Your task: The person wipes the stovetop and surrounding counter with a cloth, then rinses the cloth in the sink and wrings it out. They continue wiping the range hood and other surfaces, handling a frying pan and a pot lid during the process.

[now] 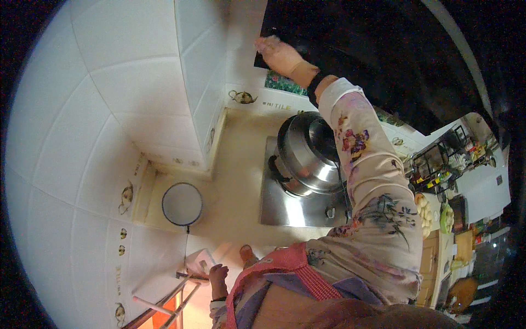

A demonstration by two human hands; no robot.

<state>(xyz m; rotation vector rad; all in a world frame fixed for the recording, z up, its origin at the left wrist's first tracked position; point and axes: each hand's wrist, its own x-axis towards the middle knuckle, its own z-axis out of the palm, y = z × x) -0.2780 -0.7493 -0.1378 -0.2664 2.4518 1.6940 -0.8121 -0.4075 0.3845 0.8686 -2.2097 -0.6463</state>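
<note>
My right hand [281,55] is raised at the top centre, beside the left edge of a large dark panel [328,28]; its fingers are blurred, and whether they touch the panel or hold anything cannot be told. A black band circles that wrist. Below the raised arm, a steel pot or wok with a domed lid [316,164] rests on a stainless-steel gas stove [300,211], partly hidden by my sleeve. At the lower left, my left hand [219,275] hangs low with its fingers loosely apart, no object visible in it.
A white enamel pan with a blue rim [182,204] stands in the left corner of the pale counter [234,164]. Tiled walls [139,86] stand at the left. To the right are a black rack with bottles [435,164], a green basket [447,218] and wooden cabinets [429,263].
</note>
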